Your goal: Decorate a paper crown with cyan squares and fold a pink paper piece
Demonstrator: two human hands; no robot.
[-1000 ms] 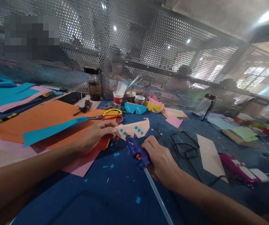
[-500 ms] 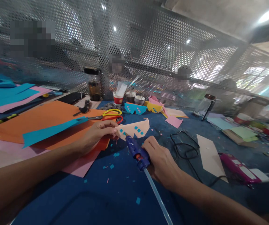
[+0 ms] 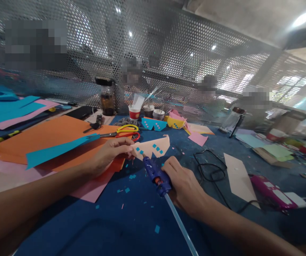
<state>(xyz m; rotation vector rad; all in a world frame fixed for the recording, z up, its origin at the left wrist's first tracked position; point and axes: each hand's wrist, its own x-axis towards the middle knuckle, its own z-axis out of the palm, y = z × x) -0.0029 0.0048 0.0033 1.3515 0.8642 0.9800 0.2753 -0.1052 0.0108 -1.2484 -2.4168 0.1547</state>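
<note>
My left hand (image 3: 110, 153) pinches the left end of a peach paper boat (image 3: 153, 147) dotted with small blue squares, holding it just above the blue table (image 3: 131, 220). My right hand (image 3: 185, 186) is wrapped round a blue glue gun (image 3: 157, 176). Its nozzle touches the boat's lower left edge, close to my left fingertips. A clear glue stick (image 3: 181, 225) juts from the gun's back toward me.
Orange (image 3: 48, 137), pink and blue paper sheets lie at left, with yellow and red scissors (image 3: 125, 131) behind my left hand. Cups (image 3: 135, 112), a jar (image 3: 107, 96) and more paper boats (image 3: 154, 123) stand by a perforated metal screen. A black cable (image 3: 209, 169) and pink glue gun (image 3: 272, 192) lie right.
Almost nothing differs: both hands keep their grip, and the glue gun has crept slightly down and right along the boat's edge.
</note>
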